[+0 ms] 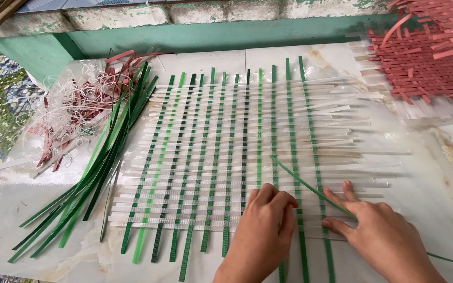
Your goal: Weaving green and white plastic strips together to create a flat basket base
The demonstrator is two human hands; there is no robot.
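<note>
A flat woven mat (221, 157) of green upright strips and clear white cross strips lies on a pale marble floor (436, 199). My left hand (265, 230) presses down on the mat's near edge, fingers curled over the strips. My right hand (378, 230) rests beside it at the mat's right near corner, pinching a loose green strip (305, 181). That strip runs diagonally up and left across the weave, and its tail trails off to the right behind my wrist.
A bundle of spare green strips (98, 167) lies left of the mat. Behind it sits a heap of white and red offcuts (74, 110). A red and white woven piece (425, 57) lies at the far right. A green wall base (211, 36) runs along the back.
</note>
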